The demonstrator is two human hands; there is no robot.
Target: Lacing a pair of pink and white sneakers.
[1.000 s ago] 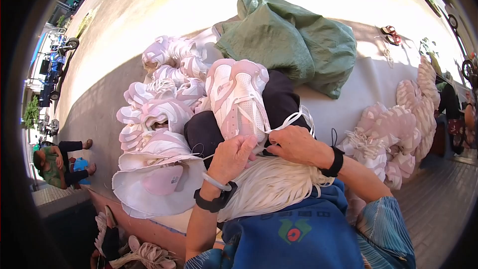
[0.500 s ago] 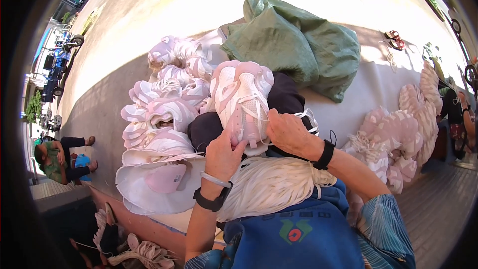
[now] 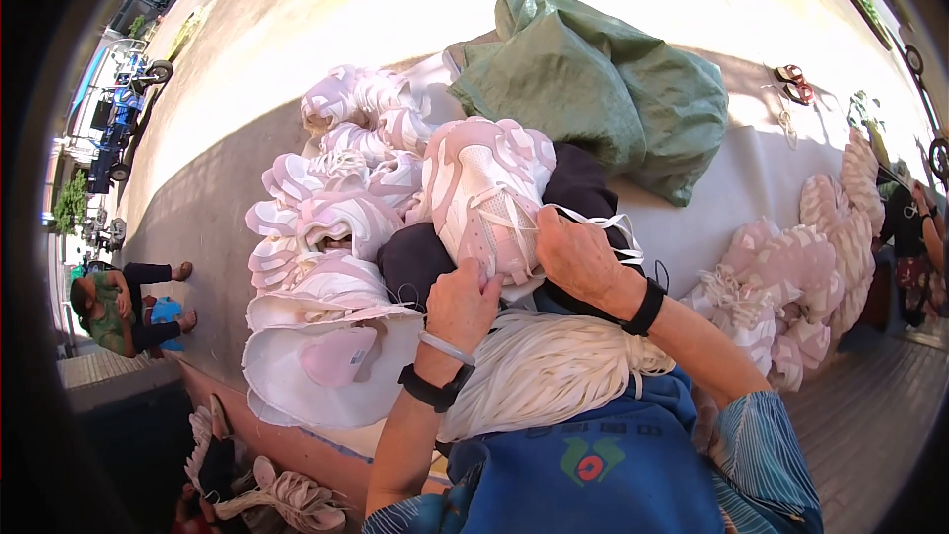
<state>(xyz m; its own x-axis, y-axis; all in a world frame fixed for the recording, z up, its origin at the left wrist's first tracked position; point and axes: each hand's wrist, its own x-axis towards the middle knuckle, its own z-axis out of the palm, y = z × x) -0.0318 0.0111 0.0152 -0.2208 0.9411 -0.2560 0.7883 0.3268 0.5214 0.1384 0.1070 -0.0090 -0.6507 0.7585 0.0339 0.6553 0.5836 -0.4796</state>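
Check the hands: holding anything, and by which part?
Both hold one pink-and-white sneaker: left hand at its near end, right hand on its right side by the white laces.

Pink and white in my hands

The sneaker (image 3: 489, 198) was pink-and-white; far right, a green sack (image 3: 603, 89); near me, cream laces (image 3: 554, 366).
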